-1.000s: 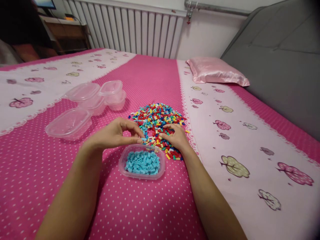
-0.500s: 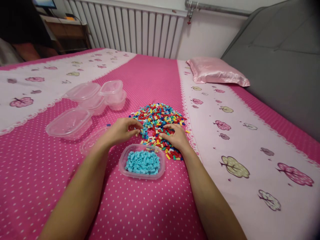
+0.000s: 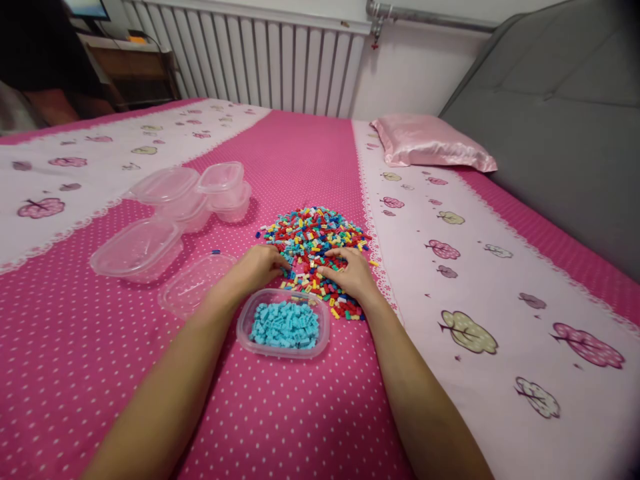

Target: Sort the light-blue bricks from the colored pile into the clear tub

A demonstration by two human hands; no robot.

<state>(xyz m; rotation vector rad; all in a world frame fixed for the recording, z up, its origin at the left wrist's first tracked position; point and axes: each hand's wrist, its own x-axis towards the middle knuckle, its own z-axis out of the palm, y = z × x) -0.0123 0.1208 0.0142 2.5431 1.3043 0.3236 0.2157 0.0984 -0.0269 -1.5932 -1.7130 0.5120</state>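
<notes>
A loose heap of small toy bricks (image 3: 315,230) in mixed colours lies on the bed. My left hand (image 3: 263,267) reaches to the heap's left edge, fingers curled together and pointing down among the bricks; whatever is between the fingertips is hidden. Over the heap's right side rests my right hand (image 3: 353,272), thumb and index finger apart, with nothing visible held between them. Just in front of the heap, between my forearms, stands a clear plastic container (image 3: 243,333) holding many light-blue bricks (image 3: 285,325).
A clear lid (image 3: 193,287) lies left of my left hand, a dark-blue brick (image 3: 215,252) by its edge. Farther left are several lidded clear containers (image 3: 137,247). A pink pillow (image 3: 433,141) lies by the grey headboard (image 3: 555,100). A person in dark clothing (image 3: 45,53) is at far left.
My left hand has moved slightly right and down into the bricks, and its fingers have drawn together. My right hand stays nearly in place.
</notes>
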